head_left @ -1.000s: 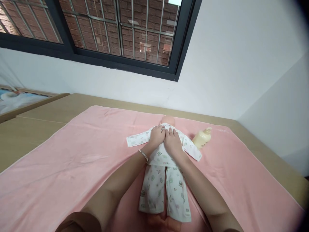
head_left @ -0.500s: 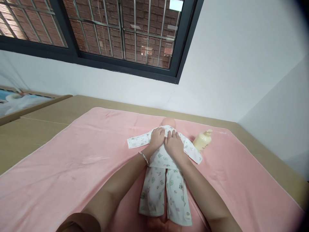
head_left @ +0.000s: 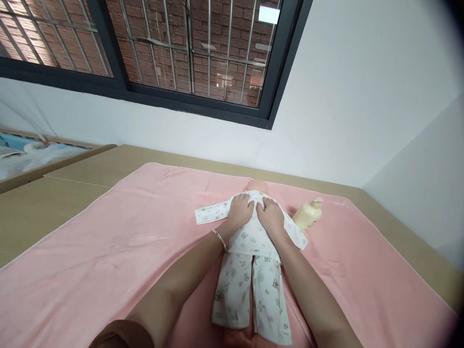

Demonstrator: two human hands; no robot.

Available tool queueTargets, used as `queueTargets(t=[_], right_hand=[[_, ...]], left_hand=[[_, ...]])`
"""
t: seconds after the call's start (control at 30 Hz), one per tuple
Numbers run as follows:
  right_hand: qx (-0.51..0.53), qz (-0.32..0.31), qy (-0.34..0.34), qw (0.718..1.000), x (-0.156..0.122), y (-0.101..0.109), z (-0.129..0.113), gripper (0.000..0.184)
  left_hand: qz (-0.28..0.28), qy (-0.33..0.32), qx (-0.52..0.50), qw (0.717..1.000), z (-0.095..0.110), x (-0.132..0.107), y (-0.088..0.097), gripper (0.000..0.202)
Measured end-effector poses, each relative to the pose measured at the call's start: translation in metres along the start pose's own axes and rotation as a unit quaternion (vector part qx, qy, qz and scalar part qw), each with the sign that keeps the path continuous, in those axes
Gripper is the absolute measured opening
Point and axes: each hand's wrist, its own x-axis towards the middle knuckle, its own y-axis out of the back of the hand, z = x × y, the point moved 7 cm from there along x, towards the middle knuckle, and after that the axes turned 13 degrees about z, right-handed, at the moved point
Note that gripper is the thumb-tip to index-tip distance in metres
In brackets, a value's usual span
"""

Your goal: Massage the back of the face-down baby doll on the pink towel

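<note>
A baby doll [head_left: 256, 186] lies stretched out, its bald head away from me. It wears a white printed top [head_left: 250, 239] and matching trousers [head_left: 234, 290]; its sleeves spread to both sides. My left hand [head_left: 240, 211] rests flat on the left of the doll's upper body, a silver bangle at the wrist. On the right of the upper body lies my right hand [head_left: 271, 217], fingers extended and thumb apart. A small gap of cloth shows between the two hands. Whether the doll lies face up or face down I cannot tell.
A pale yellow bottle [head_left: 308, 215] lies beside the doll's right-hand sleeve. Under everything a pink cloth [head_left: 119, 241] covers much of the wooden top [head_left: 79, 169]. Behind stand a white wall [head_left: 308, 150] and a barred window [head_left: 192, 53]. A wooden-edged bin [head_left: 47, 162] is at far left.
My hands have slid slightly apart on the doll's upper body, leaving a wider gap between them. The whole view has shifted a little; doll and bottle stay in place.
</note>
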Motion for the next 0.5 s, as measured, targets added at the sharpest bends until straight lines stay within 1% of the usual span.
queueTargets(t=[0.07, 0.17, 0.33, 0.43, 0.5], right_hand=[[-0.003, -0.007, 0.008, 1.000, 0.002, -0.003, 0.002, 0.037], [0.005, -0.027, 0.021, 0.999, 0.006, -0.013, 0.008, 0.043], [0.019, -0.042, 0.036, 0.998, 0.006, -0.025, 0.014, 0.049], [0.027, -0.038, 0.045, 0.998, 0.003, -0.025, 0.011, 0.047], [0.033, -0.027, 0.046, 0.998, 0.001, -0.021, 0.008, 0.046]], left_hand=[[-0.002, -0.005, 0.005, 1.000, -0.002, 0.000, -0.003, 0.033], [-0.004, -0.009, 0.005, 1.000, -0.004, -0.001, -0.006, 0.036], [0.000, -0.013, -0.011, 1.000, -0.003, -0.001, -0.006, 0.033], [0.014, -0.021, -0.019, 0.999, 0.000, -0.002, -0.001, 0.028], [0.030, -0.018, -0.024, 0.999, 0.002, -0.003, 0.004, 0.024]])
